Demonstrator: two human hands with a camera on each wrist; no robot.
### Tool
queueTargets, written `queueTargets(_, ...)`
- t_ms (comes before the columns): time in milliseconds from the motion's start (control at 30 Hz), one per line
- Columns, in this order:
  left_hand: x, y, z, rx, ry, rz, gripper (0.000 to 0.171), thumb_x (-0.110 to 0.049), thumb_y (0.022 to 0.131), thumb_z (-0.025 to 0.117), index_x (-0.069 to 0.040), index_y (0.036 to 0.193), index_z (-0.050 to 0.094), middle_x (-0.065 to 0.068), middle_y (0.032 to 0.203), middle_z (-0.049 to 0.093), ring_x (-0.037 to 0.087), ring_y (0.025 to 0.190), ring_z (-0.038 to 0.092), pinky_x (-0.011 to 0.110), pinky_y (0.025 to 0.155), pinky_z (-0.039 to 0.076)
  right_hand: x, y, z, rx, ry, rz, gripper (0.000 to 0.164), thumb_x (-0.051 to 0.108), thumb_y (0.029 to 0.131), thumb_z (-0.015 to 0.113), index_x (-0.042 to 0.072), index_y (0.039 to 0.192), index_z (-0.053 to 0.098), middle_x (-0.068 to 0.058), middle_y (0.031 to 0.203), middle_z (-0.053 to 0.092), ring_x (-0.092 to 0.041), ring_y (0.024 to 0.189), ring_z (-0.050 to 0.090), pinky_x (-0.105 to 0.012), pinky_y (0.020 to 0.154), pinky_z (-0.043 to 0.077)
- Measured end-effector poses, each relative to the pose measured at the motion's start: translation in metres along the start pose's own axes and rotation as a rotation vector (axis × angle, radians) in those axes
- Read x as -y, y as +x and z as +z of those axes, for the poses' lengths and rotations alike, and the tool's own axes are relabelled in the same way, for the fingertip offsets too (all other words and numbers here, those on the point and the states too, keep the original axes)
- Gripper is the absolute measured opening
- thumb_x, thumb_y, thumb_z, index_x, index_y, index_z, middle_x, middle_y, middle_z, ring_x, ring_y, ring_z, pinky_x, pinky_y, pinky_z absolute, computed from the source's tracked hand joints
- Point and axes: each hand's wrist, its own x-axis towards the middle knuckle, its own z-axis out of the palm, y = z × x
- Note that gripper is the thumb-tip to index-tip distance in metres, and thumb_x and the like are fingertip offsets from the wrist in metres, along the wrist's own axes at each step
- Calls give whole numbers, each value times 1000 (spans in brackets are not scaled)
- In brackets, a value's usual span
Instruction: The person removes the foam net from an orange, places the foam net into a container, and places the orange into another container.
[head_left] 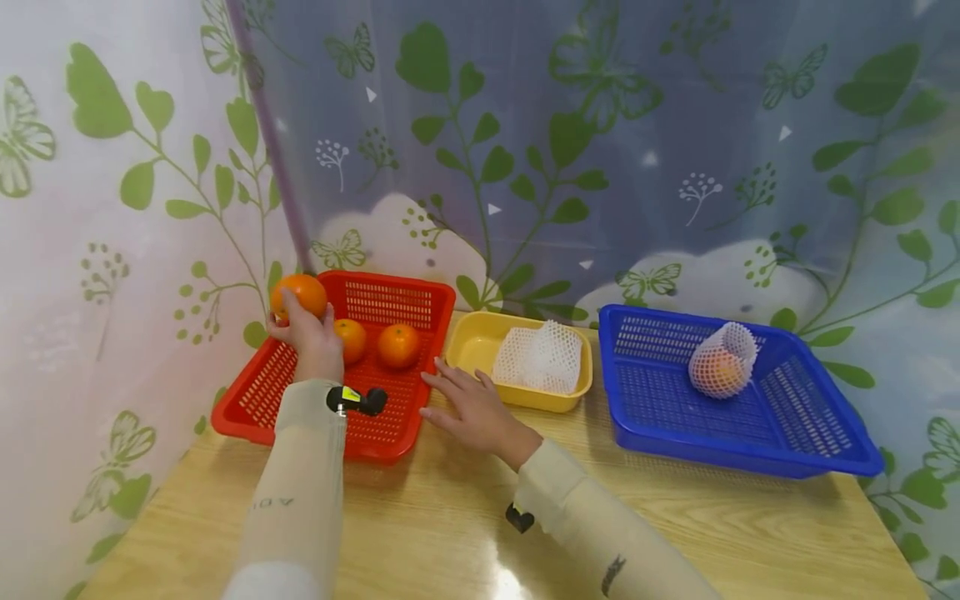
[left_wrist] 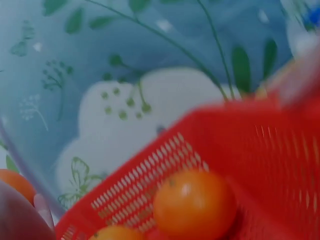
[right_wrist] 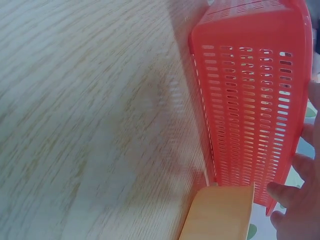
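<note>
Left hand [head_left: 315, 340] partly covers gripped orange [head_left: 308, 292]; left wrist view crops it.

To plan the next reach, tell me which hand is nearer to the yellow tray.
Right. The right hand is by the near left corner of the yellow tray; the left hand is farther left, over the red basket, holding an orange.

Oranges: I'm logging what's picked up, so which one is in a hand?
The leftmost orange in the head view: the left hand grips it, while the other two lie in the red basket.
</note>
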Motion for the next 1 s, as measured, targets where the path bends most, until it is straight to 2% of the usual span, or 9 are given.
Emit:
queueTargets(100, 0, 4, -1, 21, 88, 62, 68, -28, 91, 68, -37, 144, 26, -5, 142, 32, 17, 123, 44, 31, 93, 48, 1, 0, 1, 8, 5, 4, 62, 53, 98, 46, 21, 150, 37, -2, 160, 20, -19, 144, 28, -57, 115, 14)
queueTargets(200, 2, 5, 1, 85, 239, 101, 67, -24, 90, 70, -34, 143, 30, -4, 145, 30, 20, 125, 44, 32, 91, 50, 1, 0, 2, 12, 14, 9, 61, 53, 98, 46, 22, 151, 37, -1, 161, 18, -17, 144, 26, -57, 115, 14)
queueTargets(300, 5, 5, 5, 214, 517, 118, 66, -25, 89, 71, -31, 142, 33, 0, 146, 31, 23, 127, 44, 35, 91, 51, 1, 1, 2, 14, 23, 19, 61, 53, 99, 45, 22, 151, 36, 0, 161, 17, -15, 145, 24, -56, 115, 12)
queueTargets(433, 11, 6, 6, 432, 972, 164, 70, -29, 89, 71, -25, 147, 32, 5, 147, 33, 23, 126, 43, 37, 93, 50, 0, 0, 1, 21, 32, 36, 62, 54, 98, 45, 23, 151, 36, 0, 161, 16, -15, 145, 23, -55, 116, 11)
queueTargets(567, 15, 4, 3, 644, 1288, 265, 75, -32, 88, 72, -20, 150, 31, 9, 150, 33, 28, 128, 41, 42, 100, 45, -1, 0, 2, 28, 28, 39, 62, 55, 98, 43, 23, 151, 35, 0, 161, 15, -15, 145, 22, -57, 115, 12)
queueTargets(667, 16, 3, 3, 790, 1457, 335, 76, -36, 88, 72, -21, 150, 32, 13, 151, 35, 34, 129, 41, 51, 107, 37, -1, 1, 1, 27, 23, 38, 63, 56, 98, 42, 23, 151, 35, 0, 161, 15, -16, 145, 22, -58, 115, 13)
queueTargets(733, 17, 2, 3, 884, 1551, 353, 75, -38, 88, 71, -22, 150, 34, 15, 149, 37, 36, 128, 42, 55, 108, 33, -1, 1, 1, 28, 22, 39, 63, 57, 98, 41, 23, 151, 35, 0, 161, 15, -16, 145, 22, -58, 115, 13)
queueTargets(900, 22, 0, 0, 1076, 1718, 306, 72, -36, 86, 73, -21, 148, 39, 17, 142, 45, 37, 121, 46, 57, 104, 37, -1, 1, 1, 49, 22, 53, 63, 57, 98, 40, 24, 152, 34, 2, 161, 13, -15, 146, 21, -58, 115, 12)
queueTargets(1000, 22, -1, -2, 1146, 1781, 257, 68, -32, 85, 75, -19, 143, 44, 16, 138, 47, 36, 116, 48, 55, 101, 40, -1, 1, 1, 54, 23, 53, 63, 58, 98, 40, 25, 152, 34, 2, 161, 14, -15, 146, 21, -58, 115, 12)
